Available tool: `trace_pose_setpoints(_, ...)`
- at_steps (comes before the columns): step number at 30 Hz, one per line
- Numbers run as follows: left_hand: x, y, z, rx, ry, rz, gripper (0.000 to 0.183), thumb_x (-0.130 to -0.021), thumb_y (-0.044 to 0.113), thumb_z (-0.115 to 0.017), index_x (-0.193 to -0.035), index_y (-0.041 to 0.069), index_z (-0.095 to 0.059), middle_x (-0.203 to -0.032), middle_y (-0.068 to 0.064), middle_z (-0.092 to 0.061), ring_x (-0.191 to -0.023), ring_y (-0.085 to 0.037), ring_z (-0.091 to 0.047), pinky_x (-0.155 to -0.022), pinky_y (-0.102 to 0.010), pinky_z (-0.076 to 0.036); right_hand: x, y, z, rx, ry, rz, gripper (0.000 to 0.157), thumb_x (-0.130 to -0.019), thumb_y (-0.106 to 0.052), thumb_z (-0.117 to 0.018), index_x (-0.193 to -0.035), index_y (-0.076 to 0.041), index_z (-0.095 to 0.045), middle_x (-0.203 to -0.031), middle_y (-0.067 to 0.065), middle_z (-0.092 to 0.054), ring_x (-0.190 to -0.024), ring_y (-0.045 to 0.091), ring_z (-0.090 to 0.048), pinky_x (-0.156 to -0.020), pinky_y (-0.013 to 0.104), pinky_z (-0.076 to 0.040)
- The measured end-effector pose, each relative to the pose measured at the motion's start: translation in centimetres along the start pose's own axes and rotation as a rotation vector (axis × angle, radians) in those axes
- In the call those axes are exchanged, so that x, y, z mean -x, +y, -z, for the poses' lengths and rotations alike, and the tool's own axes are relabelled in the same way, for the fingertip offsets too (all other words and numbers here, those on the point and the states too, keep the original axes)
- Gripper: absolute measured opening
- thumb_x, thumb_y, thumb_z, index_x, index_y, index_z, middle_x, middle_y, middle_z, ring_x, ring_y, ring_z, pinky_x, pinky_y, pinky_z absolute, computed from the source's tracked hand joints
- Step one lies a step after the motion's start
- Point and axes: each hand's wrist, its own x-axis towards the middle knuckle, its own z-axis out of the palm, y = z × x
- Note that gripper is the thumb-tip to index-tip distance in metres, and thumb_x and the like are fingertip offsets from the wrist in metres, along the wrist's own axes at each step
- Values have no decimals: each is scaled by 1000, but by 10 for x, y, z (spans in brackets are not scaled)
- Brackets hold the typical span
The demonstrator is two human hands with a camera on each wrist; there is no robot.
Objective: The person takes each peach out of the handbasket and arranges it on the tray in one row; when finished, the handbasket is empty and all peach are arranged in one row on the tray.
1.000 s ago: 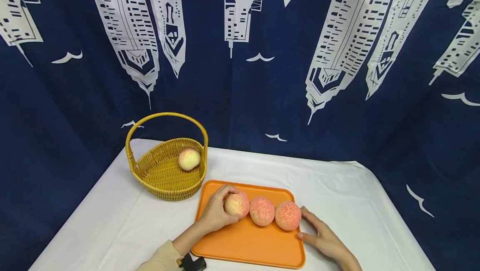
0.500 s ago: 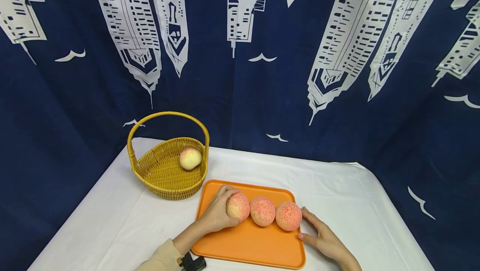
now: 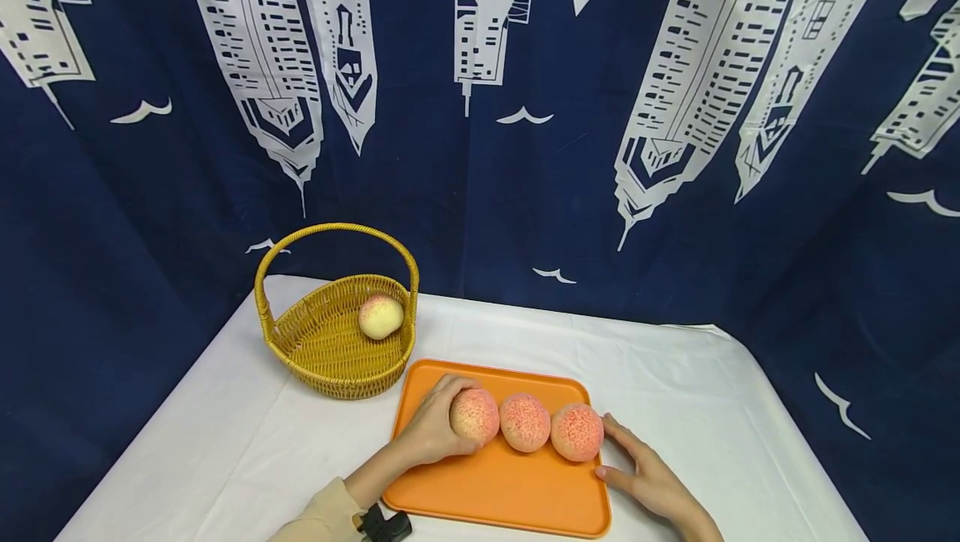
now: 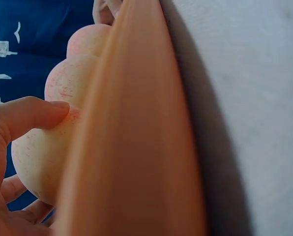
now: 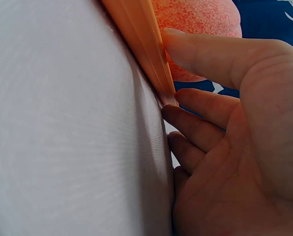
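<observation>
Three pinkish peaches stand in a row on an orange tray [image 3: 495,496]. My left hand [image 3: 433,429] grips the leftmost peach [image 3: 476,417], with the thumb on its near side and the fingers round its far side. In the left wrist view the tray's edge hides part of that peach [image 4: 38,157]. Beside it sit the middle peach [image 3: 525,423] and the rightmost peach [image 3: 577,434]. My right hand [image 3: 647,475] rests at the tray's right rim, thumb and fingers apart. In the right wrist view its thumb touches the tray's rim [image 5: 145,44], near the rightmost peach.
A yellow wicker basket [image 3: 322,350] with a tall handle stands behind the tray to the left. It holds one yellowish peach [image 3: 381,317]. A white cloth [image 3: 675,392] covers the table, and a dark blue printed curtain [image 3: 510,192] hangs behind it.
The leftmost peach has turned within my left hand, so a pinker side now shows. The head view has shifted slightly. My right hand stays at the tray's rim.
</observation>
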Motion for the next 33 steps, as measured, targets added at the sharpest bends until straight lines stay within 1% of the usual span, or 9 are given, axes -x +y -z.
trace_pose_setpoints(4, 0, -2, 0, 2, -3, -8, 73, -60, 15, -90, -125, 14, -56, -124, -2, -53, -115, -26, -53, -95, -50, -47, 0, 0, -1, 3, 7, 7, 75, -84, -32, -75, -146, -3, -43, -155, 22, -33, -144, 38, -26, -112, 26, -26)
trace_pose_setpoints(5, 0, -2, 0, 3, -5, -11, 73, -60, 15, -90, -124, 15, -55, -123, -2, -53, -115, -26, -53, -95, -50, -47, 0, 1, -1, -1, 11, 13, 75, -84, -31, -75, -146, -3, -43, -155, 23, -33, -144, 38, -26, -111, 22, -26)
trace_pose_setpoints(7, 0, -3, 1, 5, -10, -17, 73, -60, 15, -91, -124, 15, -55, -123, -1, -53, -115, -25, -53, -95, -49, -46, 0, 1, -1, -4, 12, 15, 74, -84, -32, -75, -145, -3, -44, -155, 23, -33, -144, 38, -26, -110, 21, -25)
trace_pose_setpoints(13, -1, -4, 0, 23, -28, -27, 74, -60, 17, -92, -124, 16, -53, -123, 0, -52, -116, -24, -53, -96, -48, -46, 0, 0, 0, 3, 6, 5, 74, -84, -31, -75, -146, -4, -43, -155, 22, -32, -144, 38, -26, -112, 30, -25)
trace_pose_setpoints(17, -1, -4, 1, 35, -39, -24, 74, -60, 16, -92, -123, 16, -53, -124, 0, -52, -116, -24, -53, -97, -47, -46, 0, 0, 0, 6, 5, 3, 74, -84, -31, -75, -146, -4, -43, -155, 22, -32, -144, 38, -26, -112, 30, -27)
trace_pose_setpoints(21, -1, -4, 1, 41, -46, -16, 75, -61, 17, -92, -124, 16, -52, -124, -1, -52, -117, -24, -52, -97, -48, -46, 0, 0, 0, -2, -3, 6, 74, -85, -32, -74, -146, -4, -43, -155, 23, -32, -144, 39, -25, -112, 27, -27)
trace_pose_setpoints(28, 0, -3, 1, 33, -42, -7, 73, -63, 22, -91, -125, 16, -53, -125, -1, -52, -117, -25, -53, -97, -49, -46, 0, 0, -1, -19, 2, 9, 74, -84, -31, -75, -145, -4, -44, -155, 23, -32, -144, 38, -25, -109, 17, -25)
trace_pose_setpoints(30, 0, -2, 1, 35, -41, -3, 72, -63, 22, -91, -125, 17, -53, -125, -1, -52, -117, -25, -52, -96, -49, -46, 0, 0, -1, -17, 4, 9, 74, -84, -31, -75, -145, -3, -44, -155, 23, -32, -144, 39, -26, -109, 18, -25)
trace_pose_setpoints(33, 0, -2, 1, 35, -41, 10, 71, -64, 23, -90, -125, 17, -54, -126, -2, -51, -118, -26, -52, -95, -49, -47, 0, 0, -1, -4, 1, 10, 74, -84, -31, -75, -145, -3, -44, -155, 24, -32, -144, 39, -27, -111, 25, -27)
